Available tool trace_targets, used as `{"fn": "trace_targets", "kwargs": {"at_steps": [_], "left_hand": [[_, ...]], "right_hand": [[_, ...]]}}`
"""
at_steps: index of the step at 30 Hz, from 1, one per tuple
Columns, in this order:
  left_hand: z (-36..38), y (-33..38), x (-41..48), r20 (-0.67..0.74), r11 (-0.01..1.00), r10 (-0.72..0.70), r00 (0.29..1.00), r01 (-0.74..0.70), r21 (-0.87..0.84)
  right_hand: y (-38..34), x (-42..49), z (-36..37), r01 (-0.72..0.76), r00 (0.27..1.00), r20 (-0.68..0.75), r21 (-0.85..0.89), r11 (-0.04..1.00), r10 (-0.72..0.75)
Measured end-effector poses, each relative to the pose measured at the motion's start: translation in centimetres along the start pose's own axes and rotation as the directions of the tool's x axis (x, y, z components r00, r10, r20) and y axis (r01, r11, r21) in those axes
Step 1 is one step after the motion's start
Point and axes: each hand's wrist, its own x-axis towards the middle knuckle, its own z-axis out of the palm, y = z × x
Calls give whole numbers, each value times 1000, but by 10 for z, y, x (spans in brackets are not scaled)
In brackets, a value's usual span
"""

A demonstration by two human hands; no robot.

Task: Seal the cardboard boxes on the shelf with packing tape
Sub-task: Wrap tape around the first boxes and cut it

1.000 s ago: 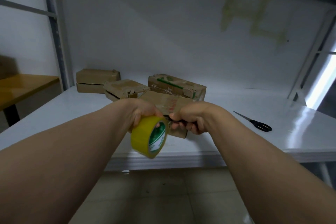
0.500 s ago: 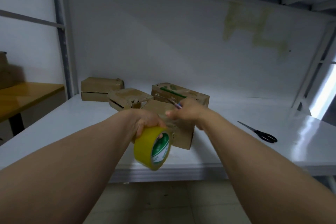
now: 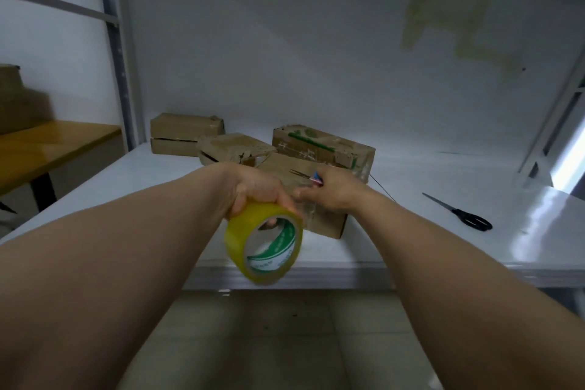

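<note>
My left hand (image 3: 258, 191) grips a yellow roll of packing tape (image 3: 264, 242) from above, just in front of the shelf's (image 3: 126, 187) front edge. My right hand (image 3: 329, 191) pinches the pulled-out tape end over the top of the nearest cardboard box (image 3: 319, 218); a clear strip stretches from the roll to that box. Behind it stand a box with green print (image 3: 323, 147), a torn box (image 3: 234, 149) and two stacked boxes (image 3: 183, 134) at the back left.
Black-handled scissors (image 3: 462, 214) lie on the shelf to the right. A shelf post (image 3: 115, 51) rises at the left, with a yellow wooden table (image 3: 47, 146) beyond it. Tiled floor lies below the shelf edge.
My right hand has moved away from the roll, up and back over the nearest box, drawing tape out. The roll has turned so its open core faces me.
</note>
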Motion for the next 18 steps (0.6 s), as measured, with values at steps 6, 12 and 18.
{"fn": "trace_targets", "kwargs": {"at_steps": [6, 12, 18], "left_hand": [[-47, -13, -31, -136, 997, 11, 991, -22, -80], [-61, -16, -39, -157, 995, 34, 987, -48, -90], [-57, -19, -24, -148, 994, 45, 988, -59, -90]], "right_hand": [[7, -18, 29, 106, 936, -291, -299, 948, -197], [-4, -10, 1, 70, 995, -71, -72, 995, -75], [-11, -9, 28, -20, 963, -260, -338, 941, -73]]}}
